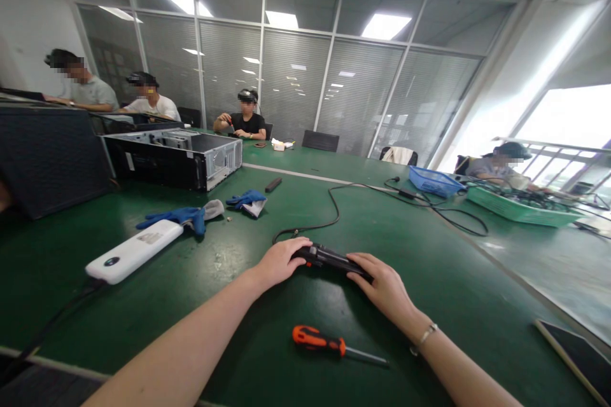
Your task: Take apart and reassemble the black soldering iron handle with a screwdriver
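My left hand (280, 261) and my right hand (384, 287) both grip a long black device (329, 258) with a small red part, lying on the green table (420, 248). The left fingers curl over its left end, the right fingers close over its right end. A black cable (329, 219) runs from near the device toward the back of the table. An orange-handled screwdriver (329, 345) lies on the table just in front of my hands, untouched.
A white oblong power bank (133, 251) and blue work gloves (184, 216) lie at the left. An open computer case (176, 156) stands behind them. A blue basket (434, 181) and a green tray (520, 206) sit at the right. Other people sit along the table.
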Available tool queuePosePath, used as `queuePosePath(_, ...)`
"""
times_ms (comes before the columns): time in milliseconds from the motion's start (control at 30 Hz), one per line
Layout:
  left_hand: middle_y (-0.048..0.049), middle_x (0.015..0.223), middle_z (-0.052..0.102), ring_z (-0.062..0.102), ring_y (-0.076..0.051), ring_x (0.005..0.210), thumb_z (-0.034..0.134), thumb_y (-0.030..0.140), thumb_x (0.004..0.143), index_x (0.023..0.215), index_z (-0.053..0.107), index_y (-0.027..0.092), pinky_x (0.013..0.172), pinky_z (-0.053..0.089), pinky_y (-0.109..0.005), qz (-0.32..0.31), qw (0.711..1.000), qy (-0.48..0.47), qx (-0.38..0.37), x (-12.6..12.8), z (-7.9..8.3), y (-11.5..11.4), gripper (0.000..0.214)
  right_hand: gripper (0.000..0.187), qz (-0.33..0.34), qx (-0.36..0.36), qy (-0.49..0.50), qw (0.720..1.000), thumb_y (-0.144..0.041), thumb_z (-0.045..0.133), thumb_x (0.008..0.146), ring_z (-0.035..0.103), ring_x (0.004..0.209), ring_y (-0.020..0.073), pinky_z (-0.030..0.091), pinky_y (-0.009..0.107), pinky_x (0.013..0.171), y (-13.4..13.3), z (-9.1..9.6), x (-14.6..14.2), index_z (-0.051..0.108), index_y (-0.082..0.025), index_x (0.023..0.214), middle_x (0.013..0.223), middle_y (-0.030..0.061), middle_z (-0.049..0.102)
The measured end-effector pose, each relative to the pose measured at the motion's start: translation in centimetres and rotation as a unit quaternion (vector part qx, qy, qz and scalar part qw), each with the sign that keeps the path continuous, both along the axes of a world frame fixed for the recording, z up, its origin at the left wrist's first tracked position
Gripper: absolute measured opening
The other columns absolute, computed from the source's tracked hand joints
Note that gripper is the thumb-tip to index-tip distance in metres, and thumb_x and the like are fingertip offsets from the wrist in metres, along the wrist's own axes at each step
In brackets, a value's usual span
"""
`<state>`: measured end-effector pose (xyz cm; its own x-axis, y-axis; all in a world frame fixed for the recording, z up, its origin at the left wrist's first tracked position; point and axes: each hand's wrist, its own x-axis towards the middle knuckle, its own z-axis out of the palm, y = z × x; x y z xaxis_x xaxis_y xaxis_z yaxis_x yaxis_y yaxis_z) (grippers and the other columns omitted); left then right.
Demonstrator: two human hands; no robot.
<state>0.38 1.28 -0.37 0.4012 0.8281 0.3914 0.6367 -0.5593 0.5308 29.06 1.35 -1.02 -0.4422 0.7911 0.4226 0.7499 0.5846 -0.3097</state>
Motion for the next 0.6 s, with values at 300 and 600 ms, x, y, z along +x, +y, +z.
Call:
queuePosePath(300,-0.0085,0.135,0.059,0.055,-0.024,0.125,0.065,0.020,0.087,0.131,0.056,0.018,0.109,0.039,-0.038,-0.010,0.999,0.040,-0.035,-0.3,0.2,0.7,0.046,0.041,0.022,-0.064,-0.032,0.997,-0.039,0.053,0.090,0.064,0.108,0.0258,0.049,0.041,0.096,0.8,0.8,0.0,0.062,-0.022,0.127,0.122,0.0091,0.067)
queuePosePath(600,-0.0080,0.125,0.064,0.059,-0.025,0.115,0.069,0.021,0.083,0.122,0.058,0.020,0.101,0.043,-0.038,0.007,0.999,0.031,-0.034,0.0,0.2,0.0,0.040,0.043,0.023,-0.080,-0.079,0.993,-0.045,0.049,0.092,0.065,0.102,0.0239,0.050,0.037,0.090,0.5,1.6,0.5,0.058,-0.026,0.129,0.117,0.0067,0.068)
